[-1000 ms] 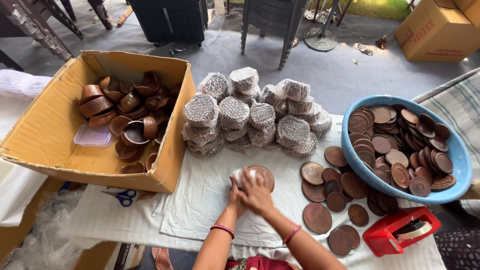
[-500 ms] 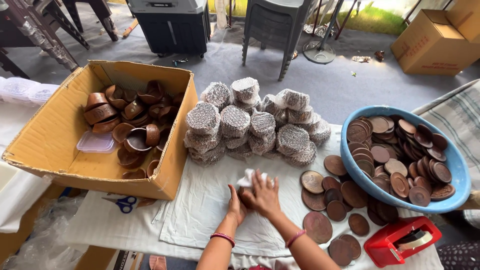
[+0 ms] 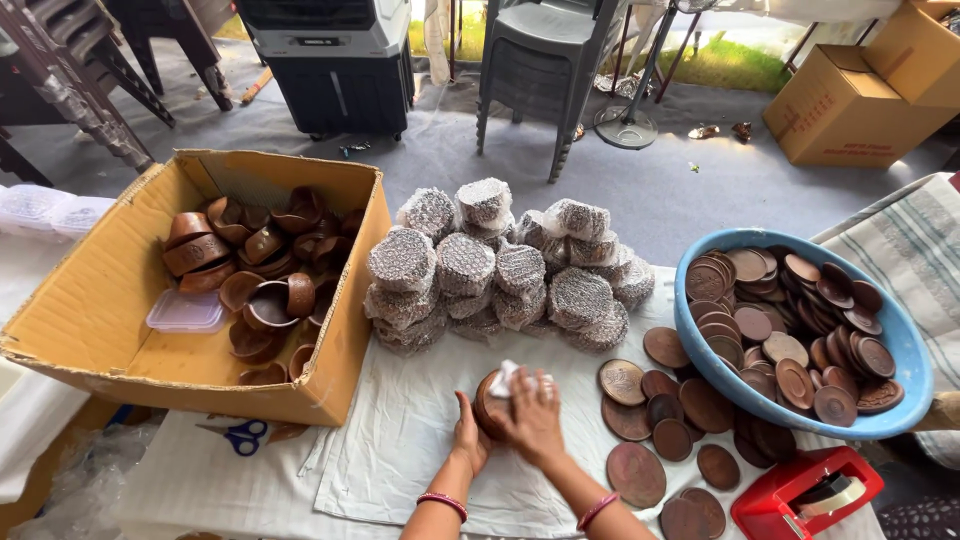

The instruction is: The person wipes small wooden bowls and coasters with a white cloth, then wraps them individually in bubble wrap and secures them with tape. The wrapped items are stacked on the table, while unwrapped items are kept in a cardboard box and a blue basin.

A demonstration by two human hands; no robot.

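A round brown clay piece (image 3: 490, 405) is held on edge above the white cloth (image 3: 400, 440) that covers the table, near the front edge at the middle. It is cupped from its left side by the left hand (image 3: 467, 435), whose fingers are curled against its rim. The right hand (image 3: 535, 415) is closed over its top and right side, and a small white scrap (image 3: 503, 378) is pinched against the piece under the fingers. A red bangle is worn on each wrist.

Just behind the hands, a heap of round bundles wrapped in white foam netting (image 3: 500, 265) is stacked on the cloth. To the left, an open cardboard box (image 3: 100, 330) is set with brown clay bowls (image 3: 255, 260) piled in its far half and a small clear plastic lid (image 3: 185, 312) lying on its floor. Blue-handled scissors (image 3: 235, 435) are seen just in front of the box. To the right, a blue basin (image 3: 900, 340) is filled with flat brown clay discs, and more such discs (image 3: 660, 420) are spread on the cloth beside it. A red tape dispenser (image 3: 805, 495) is placed at the front right corner. Behind the table, stacked grey chairs (image 3: 540, 70) and a second cardboard box (image 3: 850, 110) are seen on the ground.
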